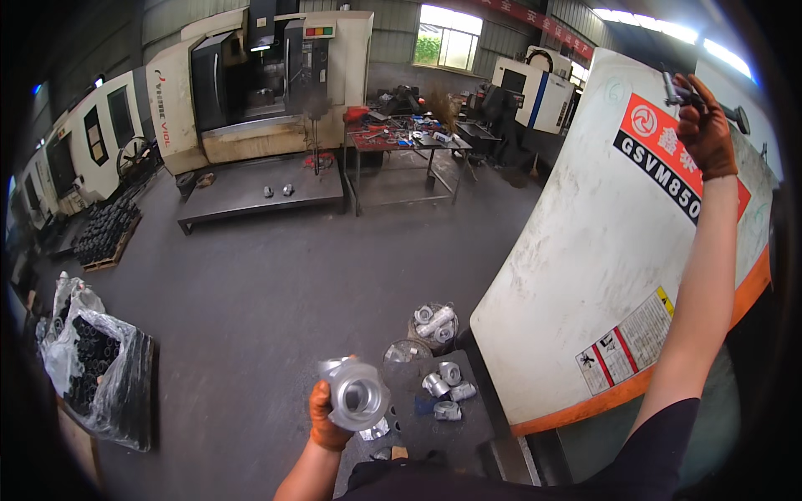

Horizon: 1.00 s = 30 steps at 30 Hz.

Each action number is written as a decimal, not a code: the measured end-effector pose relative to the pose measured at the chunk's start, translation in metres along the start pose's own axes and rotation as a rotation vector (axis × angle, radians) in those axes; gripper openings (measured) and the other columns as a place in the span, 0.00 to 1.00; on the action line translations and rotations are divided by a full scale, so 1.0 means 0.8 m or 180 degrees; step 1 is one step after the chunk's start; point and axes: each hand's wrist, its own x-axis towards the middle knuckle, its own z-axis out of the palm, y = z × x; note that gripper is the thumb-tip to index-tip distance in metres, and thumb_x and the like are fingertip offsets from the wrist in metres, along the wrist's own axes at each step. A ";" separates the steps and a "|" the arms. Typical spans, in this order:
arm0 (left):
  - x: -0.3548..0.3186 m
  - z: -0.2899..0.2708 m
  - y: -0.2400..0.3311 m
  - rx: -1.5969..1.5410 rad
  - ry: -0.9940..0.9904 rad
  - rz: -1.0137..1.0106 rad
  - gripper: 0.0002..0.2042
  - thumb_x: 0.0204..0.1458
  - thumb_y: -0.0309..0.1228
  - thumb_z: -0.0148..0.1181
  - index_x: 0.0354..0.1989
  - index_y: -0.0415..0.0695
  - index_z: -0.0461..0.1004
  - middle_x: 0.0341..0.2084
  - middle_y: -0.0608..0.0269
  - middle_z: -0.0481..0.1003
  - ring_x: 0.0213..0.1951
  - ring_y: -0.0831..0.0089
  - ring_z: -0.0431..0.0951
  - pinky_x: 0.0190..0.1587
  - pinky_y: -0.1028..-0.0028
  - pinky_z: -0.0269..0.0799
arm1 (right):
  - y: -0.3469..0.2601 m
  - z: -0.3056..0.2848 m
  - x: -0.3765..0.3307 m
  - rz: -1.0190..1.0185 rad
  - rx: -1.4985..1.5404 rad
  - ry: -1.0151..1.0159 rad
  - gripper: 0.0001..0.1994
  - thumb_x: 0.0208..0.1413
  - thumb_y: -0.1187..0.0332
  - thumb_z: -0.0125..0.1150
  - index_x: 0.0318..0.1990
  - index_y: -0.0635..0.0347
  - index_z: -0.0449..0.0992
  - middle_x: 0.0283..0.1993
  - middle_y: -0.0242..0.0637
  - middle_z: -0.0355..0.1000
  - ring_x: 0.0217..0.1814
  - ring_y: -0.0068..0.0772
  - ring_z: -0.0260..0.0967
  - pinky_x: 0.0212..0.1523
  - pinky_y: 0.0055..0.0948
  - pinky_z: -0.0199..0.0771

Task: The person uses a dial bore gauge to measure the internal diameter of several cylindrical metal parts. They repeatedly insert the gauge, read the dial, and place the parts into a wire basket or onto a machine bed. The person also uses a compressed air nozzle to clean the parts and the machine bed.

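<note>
My left hand (329, 419), in an orange glove, grips a silver machined metal fitting (359, 396) with a wide round bore, held up over the floor. My right hand (707, 125), in a worn orange-brown glove, is raised high at the upper right in front of the white machine panel (551, 250). Its fingers are closed around a slim silver metal tool (671, 88), whose kind I cannot make out. Several similar silver fittings (449, 373) lie on the dark bench (476, 417) to the right of my left hand.
Behind the bench, a bucket (433, 321) holds more metal parts. A plastic-wrapped crate (125, 392) of dark parts stands at left. A low steel platform (251, 200) and a cluttered worktable (401, 140) are farther back, beside a large machining centre (180, 108).
</note>
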 end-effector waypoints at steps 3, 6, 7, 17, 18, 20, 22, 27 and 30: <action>-0.003 0.001 -0.013 -0.0291 -0.0214 -0.0109 0.39 0.51 0.51 0.67 0.64 0.35 0.64 0.50 0.51 0.77 0.48 0.64 0.81 0.52 0.65 0.79 | 0.005 0.013 -0.015 -0.0018 -0.0282 0.0543 0.15 0.62 0.64 0.61 0.53 0.55 0.77 0.33 0.19 0.67 0.17 0.12 0.45 0.18 0.14 0.49; -0.009 -0.005 -0.044 -0.0424 -0.0282 -0.0101 0.40 0.53 0.56 0.61 0.65 0.36 0.62 0.49 0.52 0.77 0.46 0.63 0.81 0.46 0.65 0.82 | 0.010 0.020 -0.054 0.0208 -0.0804 -0.0150 0.14 0.63 0.65 0.57 0.54 0.57 0.77 0.32 0.19 0.65 0.18 0.10 0.48 0.18 0.14 0.47; -0.025 0.005 -0.059 -0.0615 -0.0222 -0.0206 0.39 0.52 0.54 0.63 0.65 0.36 0.63 0.49 0.52 0.77 0.47 0.63 0.81 0.48 0.64 0.81 | 0.012 0.033 -0.066 0.0262 -0.1142 -0.0473 0.15 0.64 0.65 0.56 0.55 0.58 0.77 0.32 0.19 0.65 0.19 0.09 0.49 0.18 0.14 0.47; -0.037 0.051 -0.099 0.0051 -0.0296 0.0174 0.31 0.59 0.54 0.51 0.60 0.38 0.69 0.49 0.53 0.77 0.49 0.63 0.80 0.52 0.63 0.79 | 0.098 0.123 -0.300 -0.0589 -0.1197 -0.1438 0.21 0.67 0.66 0.42 0.62 0.64 0.72 0.41 0.36 0.75 0.22 0.13 0.55 0.24 0.13 0.55; -0.037 0.057 -0.108 -0.0103 -0.0205 0.0151 0.31 0.59 0.54 0.52 0.59 0.38 0.70 0.49 0.54 0.78 0.49 0.64 0.80 0.52 0.63 0.79 | 0.108 0.123 -0.332 -0.0711 -0.1245 -0.1441 0.21 0.68 0.64 0.42 0.62 0.65 0.72 0.41 0.37 0.75 0.21 0.13 0.57 0.24 0.14 0.56; -0.044 0.064 -0.109 -0.0276 -0.0069 0.0230 0.30 0.59 0.53 0.55 0.57 0.39 0.71 0.49 0.54 0.78 0.49 0.63 0.80 0.52 0.62 0.79 | 0.105 0.130 -0.401 0.0356 -0.0902 -0.0973 0.22 0.69 0.61 0.45 0.60 0.70 0.71 0.38 0.39 0.76 0.20 0.15 0.60 0.22 0.16 0.58; -0.049 0.064 -0.107 -0.0338 -0.0194 0.0313 0.27 0.58 0.51 0.56 0.56 0.43 0.71 0.50 0.55 0.77 0.50 0.62 0.79 0.54 0.60 0.78 | 0.096 0.120 -0.449 0.1003 -0.0960 -0.0675 0.22 0.69 0.61 0.47 0.60 0.73 0.70 0.36 0.41 0.76 0.20 0.18 0.63 0.22 0.18 0.61; -0.050 0.068 -0.109 -0.0577 -0.0221 0.0207 0.23 0.59 0.49 0.55 0.55 0.45 0.72 0.48 0.56 0.78 0.49 0.61 0.80 0.53 0.60 0.79 | 0.052 0.093 -0.521 0.1642 -0.1057 -0.0178 0.21 0.69 0.63 0.48 0.57 0.76 0.69 0.41 0.51 0.79 0.24 0.27 0.73 0.26 0.22 0.74; -0.052 0.071 -0.116 -0.0817 -0.0238 -0.0020 0.23 0.60 0.50 0.52 0.55 0.45 0.74 0.47 0.56 0.79 0.48 0.61 0.81 0.52 0.60 0.79 | 0.038 0.089 -0.565 0.1353 -0.1035 -0.0043 0.22 0.69 0.60 0.50 0.58 0.73 0.70 0.43 0.52 0.78 0.22 0.30 0.73 0.26 0.23 0.75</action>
